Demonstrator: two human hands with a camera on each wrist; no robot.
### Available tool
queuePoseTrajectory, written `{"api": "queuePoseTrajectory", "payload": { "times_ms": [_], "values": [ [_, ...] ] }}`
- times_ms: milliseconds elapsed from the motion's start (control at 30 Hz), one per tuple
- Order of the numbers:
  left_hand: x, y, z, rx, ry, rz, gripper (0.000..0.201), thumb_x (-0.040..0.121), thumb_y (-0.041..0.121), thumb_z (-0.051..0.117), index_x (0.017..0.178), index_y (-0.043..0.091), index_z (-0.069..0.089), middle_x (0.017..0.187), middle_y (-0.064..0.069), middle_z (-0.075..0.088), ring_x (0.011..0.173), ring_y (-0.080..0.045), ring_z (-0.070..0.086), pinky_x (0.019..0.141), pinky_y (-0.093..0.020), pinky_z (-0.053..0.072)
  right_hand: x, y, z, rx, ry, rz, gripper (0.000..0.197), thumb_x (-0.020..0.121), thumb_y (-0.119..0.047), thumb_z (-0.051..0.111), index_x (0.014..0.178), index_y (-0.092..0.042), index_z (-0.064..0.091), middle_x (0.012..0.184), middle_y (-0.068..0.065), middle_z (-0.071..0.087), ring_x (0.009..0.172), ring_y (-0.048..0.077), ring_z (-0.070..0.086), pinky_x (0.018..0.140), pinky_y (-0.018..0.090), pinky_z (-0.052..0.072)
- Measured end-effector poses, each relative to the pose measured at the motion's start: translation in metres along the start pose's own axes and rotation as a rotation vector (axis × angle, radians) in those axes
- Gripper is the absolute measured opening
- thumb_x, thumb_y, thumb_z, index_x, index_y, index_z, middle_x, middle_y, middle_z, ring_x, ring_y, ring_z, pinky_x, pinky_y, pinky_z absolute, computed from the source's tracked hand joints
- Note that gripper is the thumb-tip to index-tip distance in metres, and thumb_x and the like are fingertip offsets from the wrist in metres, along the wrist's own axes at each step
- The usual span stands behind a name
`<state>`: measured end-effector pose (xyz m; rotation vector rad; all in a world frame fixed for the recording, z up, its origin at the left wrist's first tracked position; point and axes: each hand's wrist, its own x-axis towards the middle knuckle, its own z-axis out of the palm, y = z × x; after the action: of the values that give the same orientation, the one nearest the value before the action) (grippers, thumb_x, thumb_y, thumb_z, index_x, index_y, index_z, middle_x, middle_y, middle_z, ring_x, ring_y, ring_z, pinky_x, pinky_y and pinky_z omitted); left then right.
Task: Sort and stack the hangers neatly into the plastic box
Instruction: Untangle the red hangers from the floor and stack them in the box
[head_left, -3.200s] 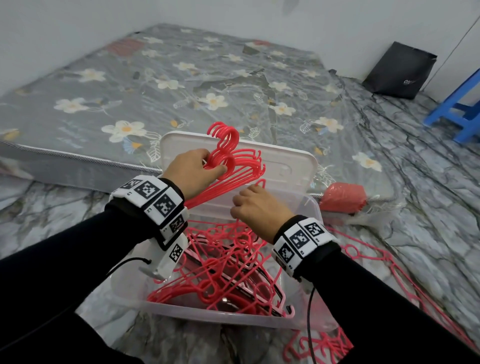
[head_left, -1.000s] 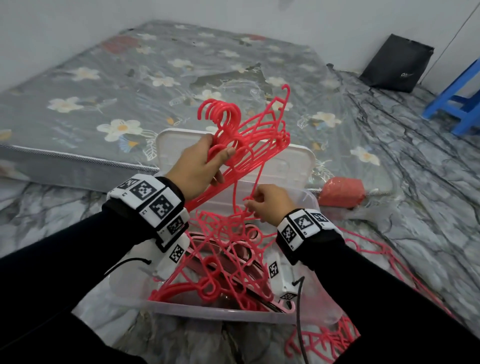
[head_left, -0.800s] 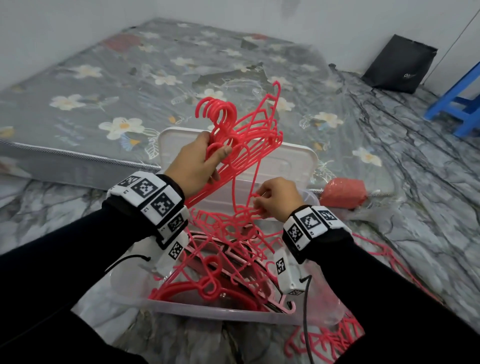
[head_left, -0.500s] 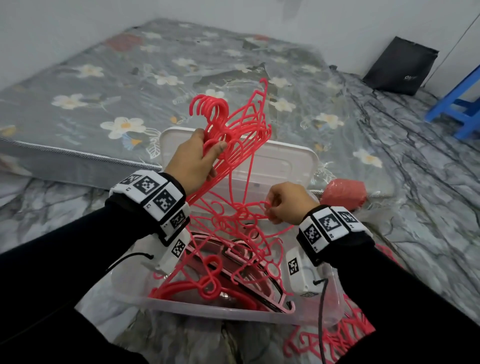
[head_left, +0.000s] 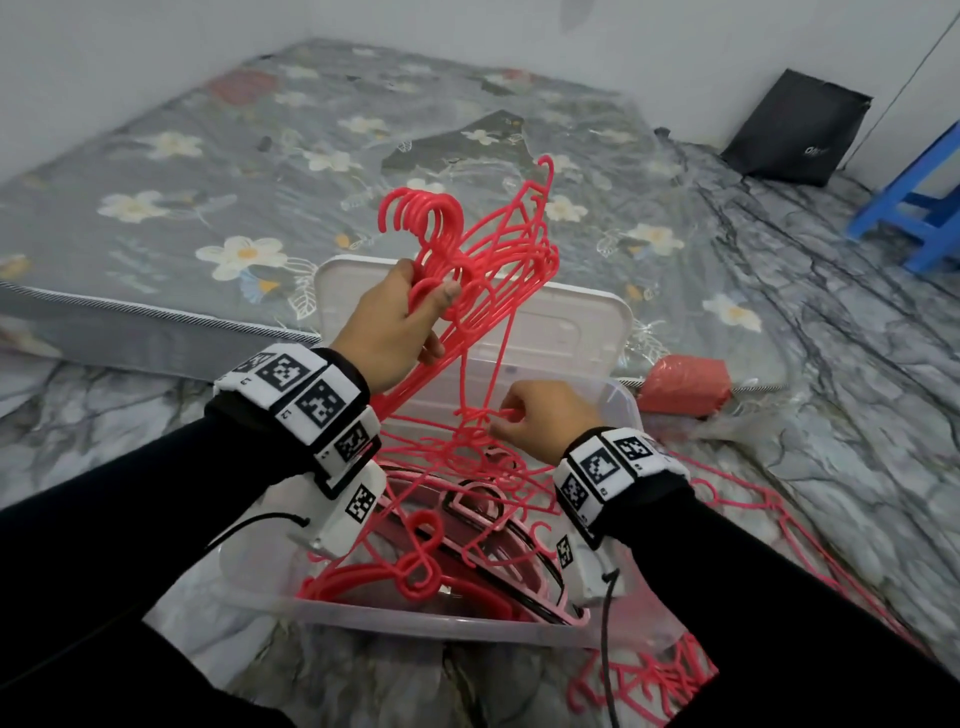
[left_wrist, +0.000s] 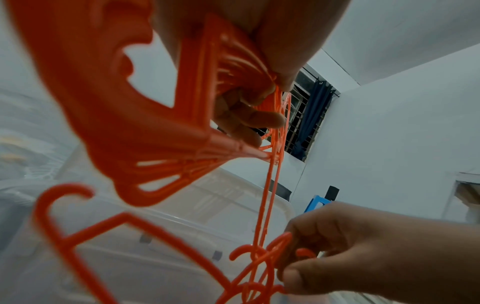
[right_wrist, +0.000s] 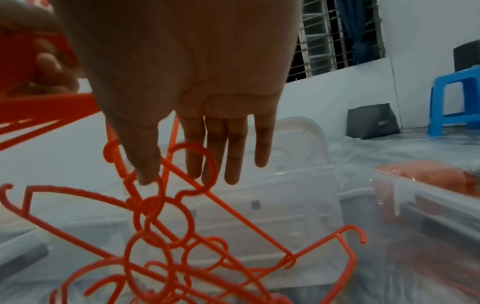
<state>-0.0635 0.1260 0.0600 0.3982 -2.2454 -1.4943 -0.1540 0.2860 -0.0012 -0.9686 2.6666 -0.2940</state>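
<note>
My left hand (head_left: 436, 306) grips a bunch of several red hangers (head_left: 498, 244) by their necks, held up above the clear plastic box (head_left: 415, 618). In the left wrist view its fingers (left_wrist: 246, 121) curl round the bundle (left_wrist: 145, 131). Thin hangers dangle tangled from the bunch down into the box. My right hand (head_left: 501, 421) pinches the hook of one tangled hanger (right_wrist: 207, 162) just above the box, thumb (right_wrist: 145, 164) against it. More red and pink hangers (head_left: 415, 566) lie jumbled inside the box.
The box lid (head_left: 566, 332) stands up behind the box against a flowered mattress (head_left: 208, 182). Loose red hangers lie on the marble floor in front (head_left: 649, 680) and to the right (head_left: 753, 499). A red packet (head_left: 685, 384), a black bag (head_left: 795, 130) and a blue stool (head_left: 919, 208) sit further right.
My left hand has lifted the bunch higher and tipped it more upright. My right hand has moved right and a little up, drawing a tangled hanger away from the bunch.
</note>
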Motion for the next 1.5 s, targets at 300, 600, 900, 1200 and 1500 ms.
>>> {"api": "queuePoseTrajectory", "payload": {
  "times_ms": [300, 600, 900, 1200, 1500],
  "values": [
    [0.002, -0.004, -0.001, -0.046, 0.011, -0.016, 0.031, 0.096, 0.036, 0.049, 0.103, 0.007, 0.044, 0.086, -0.004, 0.06, 0.051, -0.016, 0.059, 0.061, -0.046, 0.057, -0.002, -0.01, 0.002, -0.064, 0.123, -0.063, 0.017, 0.083, -0.034, 0.065, 0.093, -0.02, 0.066, 0.103, 0.004, 0.064, 0.098, 0.026, 0.06, 0.078, 0.034, 0.048],
    [0.006, -0.014, -0.005, 0.127, 0.061, 0.041, 0.026, 0.096, 0.036, 0.049, 0.1, 0.011, 0.042, 0.064, 0.0, 0.058, 0.048, -0.013, 0.059, 0.055, -0.036, 0.055, -0.009, -0.003, -0.016, -0.235, 0.175, -0.244, 0.014, 0.084, -0.017, 0.052, 0.093, -0.022, 0.062, 0.097, 0.003, 0.063, 0.096, 0.029, 0.059, 0.064, 0.03, 0.036],
    [0.007, -0.011, -0.005, -0.011, 0.098, -0.026, 0.035, 0.096, 0.039, 0.049, 0.104, 0.005, 0.044, 0.083, -0.001, 0.061, 0.045, -0.009, 0.059, 0.056, -0.038, 0.057, -0.015, -0.003, -0.008, -0.265, -0.112, -0.424, 0.014, 0.089, -0.023, 0.059, 0.094, -0.012, 0.066, 0.094, 0.007, 0.057, 0.09, 0.029, 0.058, 0.068, 0.027, 0.035],
    [-0.001, -0.008, 0.007, -0.113, 0.123, -0.025, 0.033, 0.097, 0.037, 0.048, 0.109, 0.007, 0.045, 0.082, -0.001, 0.059, 0.047, -0.014, 0.057, 0.059, -0.045, 0.056, -0.018, -0.02, -0.017, -0.181, 0.017, -0.516, 0.022, 0.092, -0.021, 0.056, 0.104, -0.009, 0.069, 0.094, 0.01, 0.06, 0.092, 0.028, 0.057, 0.074, 0.03, 0.036],
    [-0.006, -0.014, 0.016, -0.047, 0.082, 0.013, 0.015, 0.096, 0.038, 0.048, 0.085, 0.029, 0.041, 0.072, -0.002, 0.059, 0.045, -0.008, 0.057, 0.059, -0.049, 0.056, -0.029, -0.033, -0.019, -0.184, 0.074, -0.618, 0.022, 0.094, -0.02, 0.053, 0.104, -0.005, 0.066, 0.094, 0.012, 0.056, 0.085, 0.031, 0.057, 0.068, 0.03, 0.032]
  ]
}}
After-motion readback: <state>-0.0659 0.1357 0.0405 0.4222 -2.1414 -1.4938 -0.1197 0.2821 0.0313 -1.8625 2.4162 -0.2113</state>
